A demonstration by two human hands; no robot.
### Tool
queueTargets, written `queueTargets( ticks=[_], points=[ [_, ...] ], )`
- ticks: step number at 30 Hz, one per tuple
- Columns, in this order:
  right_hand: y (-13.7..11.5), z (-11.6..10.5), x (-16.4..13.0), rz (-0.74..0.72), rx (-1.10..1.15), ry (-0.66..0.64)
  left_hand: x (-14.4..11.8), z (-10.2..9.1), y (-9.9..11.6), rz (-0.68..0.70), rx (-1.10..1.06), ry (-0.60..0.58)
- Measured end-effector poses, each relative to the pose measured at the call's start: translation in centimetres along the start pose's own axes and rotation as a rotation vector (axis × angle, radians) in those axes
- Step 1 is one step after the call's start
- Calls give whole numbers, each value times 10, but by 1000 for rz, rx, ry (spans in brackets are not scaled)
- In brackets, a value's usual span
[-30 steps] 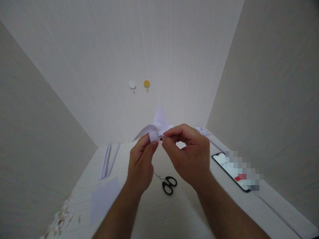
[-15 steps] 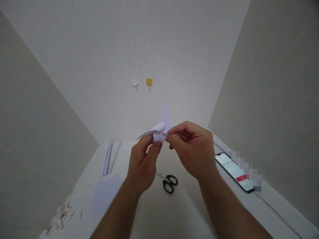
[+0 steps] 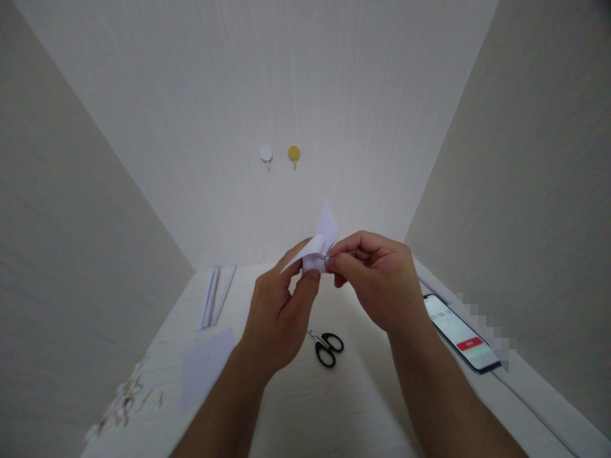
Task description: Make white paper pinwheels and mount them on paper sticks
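Both hands were up in the air above a white table. The left hand and the right hand met in the middle, and both pinched a small folded piece of white paper. The left thumb pressed on the low part of the paper, and a curled flap stuck out to the left over the fingers. The right thumb and first finger squeezed the paper from the right side. One pointy tip of the paper stood up above the hands.

Down on the table, under the hands, lay a pair of scissors with black handles. A flat sheet of white paper lay to the left, with long thin white paper strips behind it and little paper scraps by the near edge. A phone with a lit screen lay on the right. Two round hooks, one white and one yellow, were stuck on the wall.
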State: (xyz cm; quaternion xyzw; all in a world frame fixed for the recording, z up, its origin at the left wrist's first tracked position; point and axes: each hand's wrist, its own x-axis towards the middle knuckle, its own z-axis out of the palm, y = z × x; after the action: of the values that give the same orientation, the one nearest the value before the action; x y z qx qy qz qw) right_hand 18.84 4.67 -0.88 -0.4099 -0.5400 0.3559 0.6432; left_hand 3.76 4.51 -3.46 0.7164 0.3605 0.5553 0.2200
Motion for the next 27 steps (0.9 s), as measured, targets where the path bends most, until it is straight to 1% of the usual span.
queueTargets(
  ticks=[8,14,20,22,27],
  points=[
    [2,0,0,-20,-30,8,1,1,1,-22,-45,-21],
    [-1,0,0,-2,-59,-15,0,0,5,-44,-72,-77],
    [-3,2,-1,-21,-79,20,-1,-6,4,-96,-84,-112],
    [-2,2,0,-23,-65,21,0,-10,2,-83,-85,-124],
    [0,1,1,-4,-8,-11,4,-15,-2,2,-77,-110]
  ],
)
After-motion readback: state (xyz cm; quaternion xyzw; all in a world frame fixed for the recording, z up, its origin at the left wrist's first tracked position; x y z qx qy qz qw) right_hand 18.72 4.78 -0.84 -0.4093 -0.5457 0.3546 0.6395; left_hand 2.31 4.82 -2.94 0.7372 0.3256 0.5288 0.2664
